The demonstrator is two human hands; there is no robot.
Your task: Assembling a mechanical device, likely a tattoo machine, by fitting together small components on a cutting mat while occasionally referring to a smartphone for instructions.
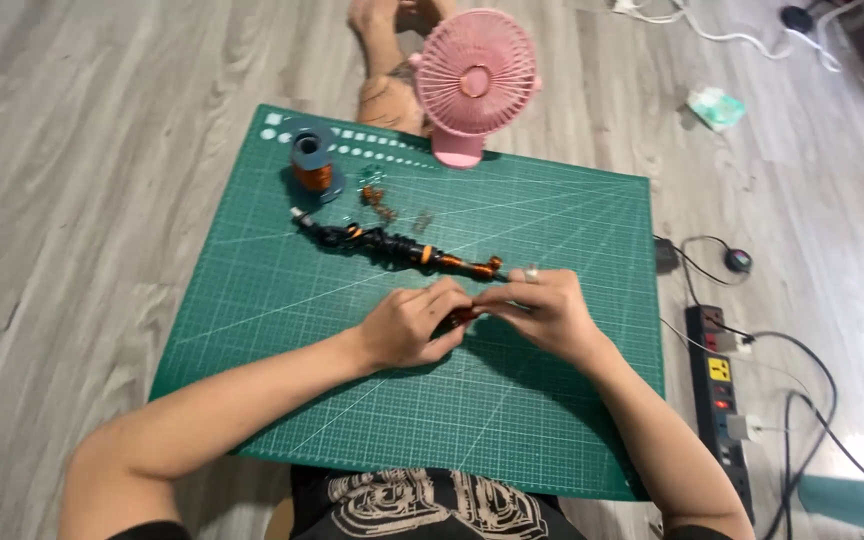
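A small black-and-orange piece [459, 317] is pinched between both hands at the centre of the green mat [252, 330]. The left hand [410, 326] is curled, fingers pressed together around the piece; the right hand [542, 310] is closed on it from 3 o'clock, a ring worn on one finger. Most of the piece is hidden, so its shape cannot be told.

Just beyond, at 12 o'clock from the hands, a knotted string of black cord and glossy orange beads [397, 247] is laid across the mat. Further toward 11 o'clock, a spool [311, 163] wound with coppery thread is stood upright, and tiny loose parts [382, 203] are scattered beside it.

Risk is judged here: the small piece could be dropped from so tight a pinch and lost on the grey plank floor [72, 150]. The loose parts could be blown about by the pink ribbed fan [474, 80] at 12 o'clock, or the string swept off by a forearm.
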